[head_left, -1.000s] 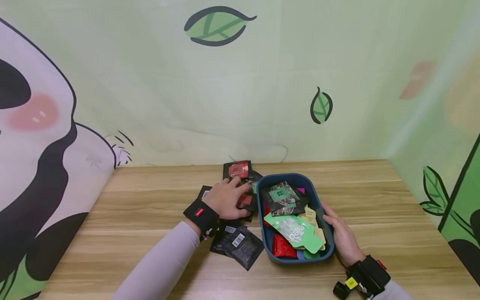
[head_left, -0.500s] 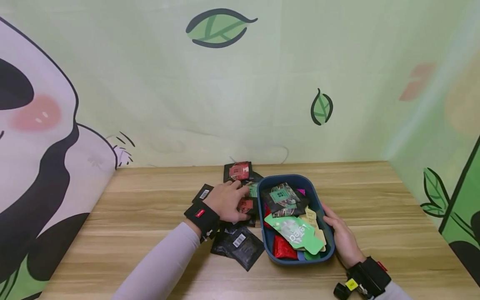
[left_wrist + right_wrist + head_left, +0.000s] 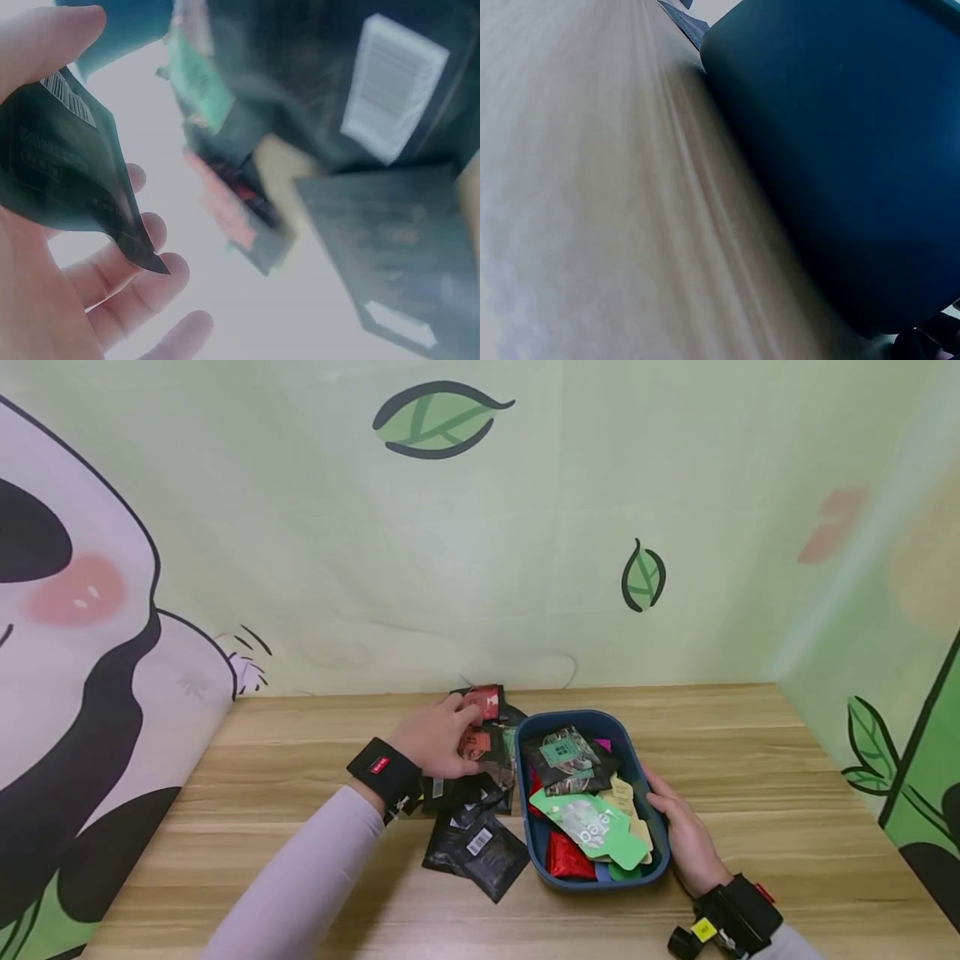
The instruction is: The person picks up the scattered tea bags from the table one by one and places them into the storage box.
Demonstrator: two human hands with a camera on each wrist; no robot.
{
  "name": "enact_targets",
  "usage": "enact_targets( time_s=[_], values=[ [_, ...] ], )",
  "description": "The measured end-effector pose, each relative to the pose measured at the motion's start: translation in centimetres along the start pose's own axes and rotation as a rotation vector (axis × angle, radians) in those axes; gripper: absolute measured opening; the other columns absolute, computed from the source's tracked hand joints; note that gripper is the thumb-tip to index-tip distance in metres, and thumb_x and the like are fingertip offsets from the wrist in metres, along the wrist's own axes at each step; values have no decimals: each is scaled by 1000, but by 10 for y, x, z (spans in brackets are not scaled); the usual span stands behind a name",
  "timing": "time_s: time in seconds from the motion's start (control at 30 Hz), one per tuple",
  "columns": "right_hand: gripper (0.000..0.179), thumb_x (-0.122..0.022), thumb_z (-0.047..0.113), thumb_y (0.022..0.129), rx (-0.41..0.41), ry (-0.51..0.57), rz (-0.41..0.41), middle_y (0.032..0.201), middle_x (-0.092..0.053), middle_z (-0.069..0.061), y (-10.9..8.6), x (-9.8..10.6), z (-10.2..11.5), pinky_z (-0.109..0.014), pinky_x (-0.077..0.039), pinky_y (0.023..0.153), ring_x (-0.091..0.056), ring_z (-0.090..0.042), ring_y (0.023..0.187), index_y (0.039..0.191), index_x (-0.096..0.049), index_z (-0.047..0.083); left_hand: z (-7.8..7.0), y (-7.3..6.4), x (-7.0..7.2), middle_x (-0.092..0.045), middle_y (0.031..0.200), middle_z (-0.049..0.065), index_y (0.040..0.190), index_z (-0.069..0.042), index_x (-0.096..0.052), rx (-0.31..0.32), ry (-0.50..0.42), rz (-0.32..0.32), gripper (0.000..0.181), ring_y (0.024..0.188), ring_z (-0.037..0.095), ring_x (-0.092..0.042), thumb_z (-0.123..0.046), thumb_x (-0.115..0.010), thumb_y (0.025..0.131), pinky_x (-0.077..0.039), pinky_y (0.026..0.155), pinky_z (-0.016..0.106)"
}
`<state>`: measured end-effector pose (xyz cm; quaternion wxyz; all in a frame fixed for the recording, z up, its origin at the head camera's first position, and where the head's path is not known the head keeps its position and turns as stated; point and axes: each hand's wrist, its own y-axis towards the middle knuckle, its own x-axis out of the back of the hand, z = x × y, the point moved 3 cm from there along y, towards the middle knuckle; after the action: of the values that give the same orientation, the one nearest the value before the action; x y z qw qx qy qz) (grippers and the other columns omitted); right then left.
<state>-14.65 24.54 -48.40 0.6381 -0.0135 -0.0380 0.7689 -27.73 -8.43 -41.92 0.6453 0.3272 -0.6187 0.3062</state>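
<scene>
My left hand point(image 3: 435, 739) is over a loose pile of flat black sachets at the left of a blue bin point(image 3: 530, 827). It pinches one black sachet point(image 3: 67, 165) between thumb and fingers; the head view shows a red label on its upper face. Below the hand lie black sachets point(image 3: 491, 860) with white barcode labels, overlapping each other. Behind it, a red-labelled sachet point(image 3: 489, 700) lies near the back edge. My right hand point(image 3: 688, 839) rests along the bin's right wall, fingers extended against it. In the right wrist view the bin's side point(image 3: 840, 150) fills the right.
Inside the bin are black sachets with green labels point(image 3: 562, 752), a green-and-white packet point(image 3: 588, 822), a red packet point(image 3: 567, 856) and beige pieces point(image 3: 621, 793). The wooden table point(image 3: 285, 760) meets a printed backdrop point(image 3: 322, 568) close behind the pile.
My left hand has shifted slightly left and back, lifting a red-labelled sachet. The black sachet that stuck out left of the hand is no longer seen there. The right hand and bin stay put.
</scene>
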Motion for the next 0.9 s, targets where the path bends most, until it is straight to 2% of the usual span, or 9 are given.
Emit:
enact_targets(
  time_s=[0.1,0.23,0.43,0.63,0.77,0.9],
  values=[
    [64,-26,38,107,-7,-6,-6,167,-12,-10,-1,1,0,-11,-25,105,-8,-25,152,162,-14,8,-1,4,12,-54,111,5,130,-21,-56,-7,3,-23,72,91,20,-49,-65,-65,74,-46,73,36],
    [63,-26,36,107,-15,-12,-12,167,-12,-10,-2,3,0,-10,-26,104,-8,-25,152,162,-14,7,-11,11,24,-56,114,5,127,-21,-58,-48,7,-69,69,92,20,-50,-64,-66,74,-46,70,36],
    [63,-27,36,107,-26,-15,-22,167,-12,-9,-1,4,0,-10,-26,103,-9,-25,151,162,-15,8,-38,25,33,-54,108,0,125,-23,-59,-125,8,-116,69,89,16,-48,-70,-60,75,-42,65,31],
    [64,-29,36,106,-31,-1,-26,167,-14,-9,0,3,-1,-10,-26,103,-9,-24,151,162,-16,8,-68,38,40,-51,104,-3,125,-26,-59,-196,-4,-158,70,90,14,-47,-74,-58,74,-41,69,29],
    [64,-29,35,106,-11,9,-20,166,-14,-11,0,2,-1,-10,-26,104,-9,-24,151,162,-17,6,-85,44,46,-51,103,-2,127,-25,-60,-228,-4,-193,72,90,14,-47,-74,-60,74,-42,67,29],
    [64,-29,36,107,-8,15,-13,166,-14,-11,0,2,-2,-10,-26,103,-9,-24,151,162,-17,6,-98,50,50,-51,104,-2,127,-24,-59,-244,-9,-197,73,90,14,-47,-74,-59,74,-41,66,28]
  ],
)
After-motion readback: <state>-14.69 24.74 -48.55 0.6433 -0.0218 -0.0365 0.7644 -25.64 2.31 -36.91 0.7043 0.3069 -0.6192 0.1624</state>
